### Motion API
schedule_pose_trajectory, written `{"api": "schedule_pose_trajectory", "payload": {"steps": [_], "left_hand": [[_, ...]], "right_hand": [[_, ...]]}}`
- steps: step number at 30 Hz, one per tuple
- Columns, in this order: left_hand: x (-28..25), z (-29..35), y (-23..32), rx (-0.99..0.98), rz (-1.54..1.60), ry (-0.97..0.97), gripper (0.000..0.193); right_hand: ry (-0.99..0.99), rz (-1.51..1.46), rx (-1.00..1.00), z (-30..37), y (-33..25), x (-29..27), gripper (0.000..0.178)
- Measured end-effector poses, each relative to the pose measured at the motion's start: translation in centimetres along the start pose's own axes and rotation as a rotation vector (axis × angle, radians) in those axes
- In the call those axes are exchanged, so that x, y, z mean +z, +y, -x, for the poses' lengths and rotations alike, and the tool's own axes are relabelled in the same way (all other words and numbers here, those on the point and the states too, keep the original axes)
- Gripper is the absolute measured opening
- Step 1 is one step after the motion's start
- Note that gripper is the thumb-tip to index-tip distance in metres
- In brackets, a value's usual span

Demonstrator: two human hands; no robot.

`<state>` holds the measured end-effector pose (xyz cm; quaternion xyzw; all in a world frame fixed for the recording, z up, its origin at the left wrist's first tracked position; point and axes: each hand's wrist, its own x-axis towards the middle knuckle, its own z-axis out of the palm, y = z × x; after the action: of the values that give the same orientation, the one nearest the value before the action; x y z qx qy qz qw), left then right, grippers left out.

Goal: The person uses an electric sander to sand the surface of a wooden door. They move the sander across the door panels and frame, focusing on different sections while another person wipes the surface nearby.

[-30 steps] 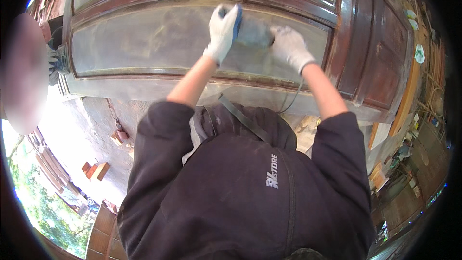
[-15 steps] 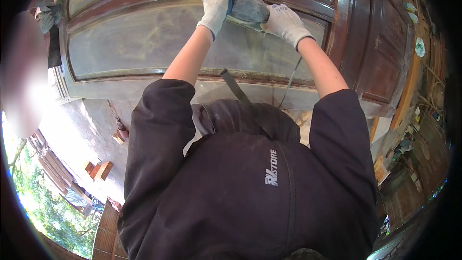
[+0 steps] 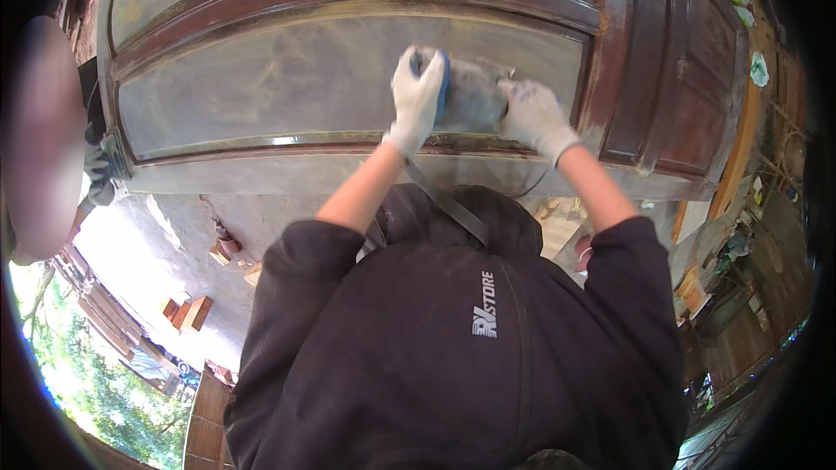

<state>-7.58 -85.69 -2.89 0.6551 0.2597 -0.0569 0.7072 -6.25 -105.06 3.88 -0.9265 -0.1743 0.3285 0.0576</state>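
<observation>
**Both gloved hands grip a sander on a wooden door panel**

A large reddish-brown wooden door point(image 3: 366, 78) with raised mouldings lies flat, and everything here is placed against it. On its wide, dull grey sanded panel, toward the panel's right end, sits a dusty grey power sander with a blue front part point(image 3: 466, 91). The left hand point(image 3: 416, 96), in a white work glove, is curled over the sander's blue end, fingers wrapped down around it. The right hand point(image 3: 533, 113), also in a white glove, clasps the sander's rear, fingers closed on the body. A thin dark cable point(image 3: 535, 184) runs from below the right hand across the door's near edge. Below that edge, small wooden blocks point(image 3: 196, 313) lie on the pale concrete floor point(image 3: 139, 252). The person's dark hooded sweatshirt point(image 3: 453, 339) fills the foreground.
</observation>
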Motion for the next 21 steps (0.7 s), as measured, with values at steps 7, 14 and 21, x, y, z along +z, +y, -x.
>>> {"api": "schedule_pose_trajectory", "payload": {"steps": [7,14,21], "left_hand": [[4.6,-8.7,5.2,0.053,-0.218,0.097,0.047],[-4.5,1.9,-3.1,-0.114,0.224,0.129,0.033],[-1.9,5.2,-2.8,-0.006,0.313,0.219,0.009]], "right_hand": [[0.07,0.141,0.043,-6.9,3.5,-6.2,0.051],[-0.057,0.057,-0.137,-0.8,-2.7,0.3,0.018],[-0.144,0.078,-0.201,-0.1,-0.9,-0.5,0.026]]}}
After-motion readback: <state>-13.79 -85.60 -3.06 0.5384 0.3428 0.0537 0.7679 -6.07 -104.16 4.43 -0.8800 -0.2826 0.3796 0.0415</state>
